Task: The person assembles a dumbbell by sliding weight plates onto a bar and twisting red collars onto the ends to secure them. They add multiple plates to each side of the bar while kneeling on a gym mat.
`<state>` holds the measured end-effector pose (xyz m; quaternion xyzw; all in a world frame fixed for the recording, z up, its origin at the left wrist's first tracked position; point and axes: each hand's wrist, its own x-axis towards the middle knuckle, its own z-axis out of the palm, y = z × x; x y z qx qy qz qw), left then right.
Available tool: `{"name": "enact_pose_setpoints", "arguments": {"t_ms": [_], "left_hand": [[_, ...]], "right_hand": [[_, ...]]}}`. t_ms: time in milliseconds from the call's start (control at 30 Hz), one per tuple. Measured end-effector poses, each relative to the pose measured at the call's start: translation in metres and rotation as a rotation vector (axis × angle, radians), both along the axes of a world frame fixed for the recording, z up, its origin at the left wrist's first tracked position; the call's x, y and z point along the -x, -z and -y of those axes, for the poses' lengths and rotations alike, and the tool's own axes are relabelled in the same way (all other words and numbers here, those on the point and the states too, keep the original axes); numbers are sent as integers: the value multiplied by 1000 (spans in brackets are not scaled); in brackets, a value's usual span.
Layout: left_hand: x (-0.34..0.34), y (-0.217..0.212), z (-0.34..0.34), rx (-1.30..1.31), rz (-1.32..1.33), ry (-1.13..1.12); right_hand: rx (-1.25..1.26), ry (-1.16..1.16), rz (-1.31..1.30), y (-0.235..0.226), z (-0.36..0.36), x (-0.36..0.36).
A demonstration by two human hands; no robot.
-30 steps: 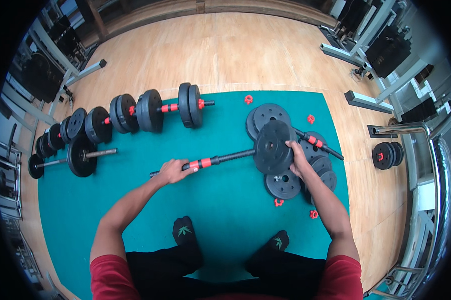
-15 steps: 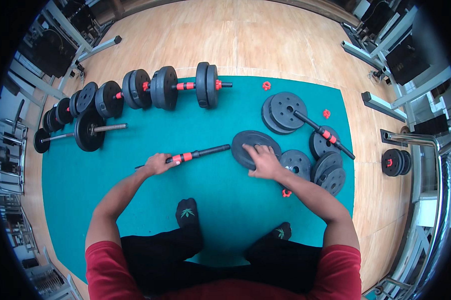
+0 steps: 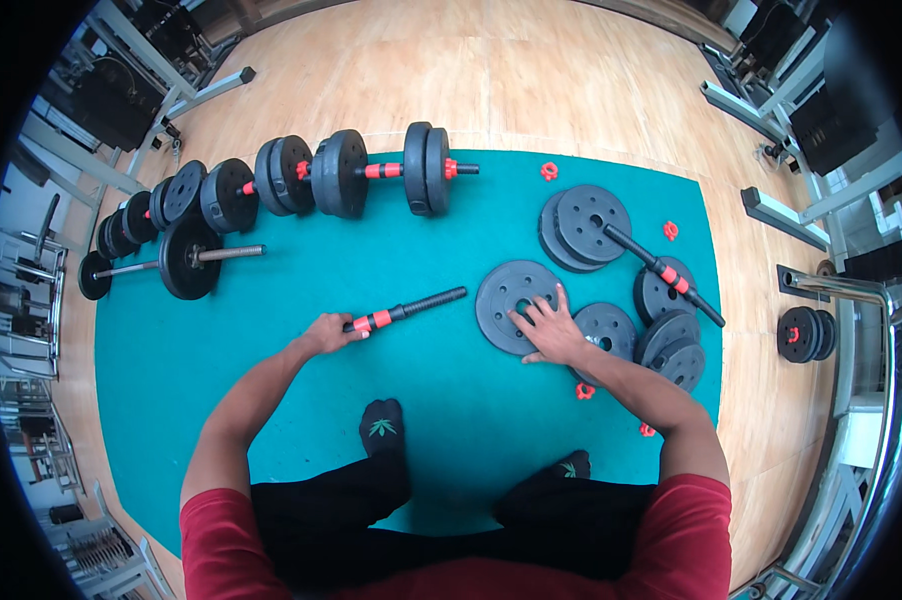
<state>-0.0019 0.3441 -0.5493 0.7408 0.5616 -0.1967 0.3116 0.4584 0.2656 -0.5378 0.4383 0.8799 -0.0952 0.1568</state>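
Now the black round weight (image 3: 516, 305) lies flat on the green mat (image 3: 271, 400), off the bar (image 3: 406, 310). Left hand (image 3: 326, 332) grips the bar's end; right hand (image 3: 551, 330) rests open on the weight, just past the bar's tip. Lifting it looks next.

Teal mat (image 3: 271, 330) on wooden floor (image 3: 451, 70)
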Motion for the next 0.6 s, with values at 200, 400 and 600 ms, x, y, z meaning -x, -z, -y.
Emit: {"name": "enact_pose_setpoints", "arguments": {"t_ms": [200,400,600], "left_hand": [[-4,-1,10,-29,181,16],[7,5,43,-84,306,-118],[31,5,60,13,253,-123]], "right_hand": [[-226,53,-156,29,24,10],[-9,173,-171,29,12,25],[94,343,-537,-6,-14,24]]}}
